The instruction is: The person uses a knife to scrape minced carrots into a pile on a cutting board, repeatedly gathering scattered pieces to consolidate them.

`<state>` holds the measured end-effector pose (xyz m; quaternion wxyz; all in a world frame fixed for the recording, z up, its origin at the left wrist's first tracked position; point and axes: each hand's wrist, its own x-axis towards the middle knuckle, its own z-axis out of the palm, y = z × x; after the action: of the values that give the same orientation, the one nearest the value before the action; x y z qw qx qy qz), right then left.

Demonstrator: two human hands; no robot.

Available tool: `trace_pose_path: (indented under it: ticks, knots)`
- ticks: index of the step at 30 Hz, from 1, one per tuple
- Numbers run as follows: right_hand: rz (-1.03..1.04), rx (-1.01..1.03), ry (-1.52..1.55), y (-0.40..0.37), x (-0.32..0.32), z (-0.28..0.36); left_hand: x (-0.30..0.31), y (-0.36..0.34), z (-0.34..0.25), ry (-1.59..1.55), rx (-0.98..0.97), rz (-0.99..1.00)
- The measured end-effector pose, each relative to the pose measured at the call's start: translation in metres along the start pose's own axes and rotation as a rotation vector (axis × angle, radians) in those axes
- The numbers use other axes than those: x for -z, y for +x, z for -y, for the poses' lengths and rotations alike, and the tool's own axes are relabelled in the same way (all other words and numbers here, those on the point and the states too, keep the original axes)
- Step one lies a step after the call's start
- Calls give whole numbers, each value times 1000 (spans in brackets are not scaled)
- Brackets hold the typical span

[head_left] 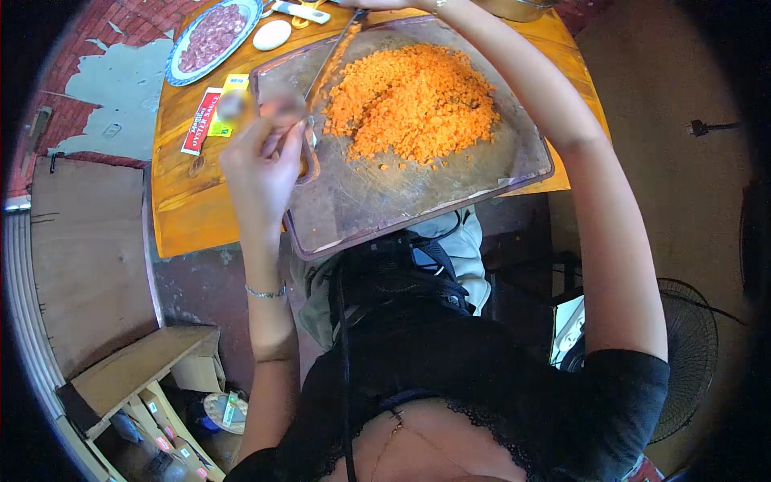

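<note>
My right hand point(385, 3) is at the top edge of the view, wrapped round the handle of a long knife point(333, 56). The blade slants down and left over the cutting board point(385, 197), with orange bits along it. My left hand point(267, 153) is closed, its thumb and fingers pinched at the blade's lower end, over the board's left edge; a blur covers part of its fingers. Beside the blade, a broad heap of finely chopped carrot point(418, 104) covers the middle of the board.
A blue-rimmed plate of raw meat point(213, 38) stands at the table's far left, near an egg point(272, 34) and a white-handled peeler point(301, 11). A red oyster sauce packet point(201, 120) and a yellow packet point(227, 100) lie left of the board. A fan point(683, 353) stands at right.
</note>
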<state>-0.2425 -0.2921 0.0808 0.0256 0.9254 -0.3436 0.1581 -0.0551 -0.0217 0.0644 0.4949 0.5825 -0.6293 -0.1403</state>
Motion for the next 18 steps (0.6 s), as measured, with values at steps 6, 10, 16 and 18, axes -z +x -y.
trace_pose_path:
  ticks: [6,10,16,18]
  knots:
    - [201,107,-26,17,-2,34,7,-17,-2,30,19,-43]
    - [345,-1,130,-2,7,27,-10,-22,-7,-58,-21,-12]
    - [532,-92,29,-18,39,2,-37,-14,-21,-107,-93,65]
    - [265,58,-56,-19,39,-7,-41,-13,-23,-101,-104,72]
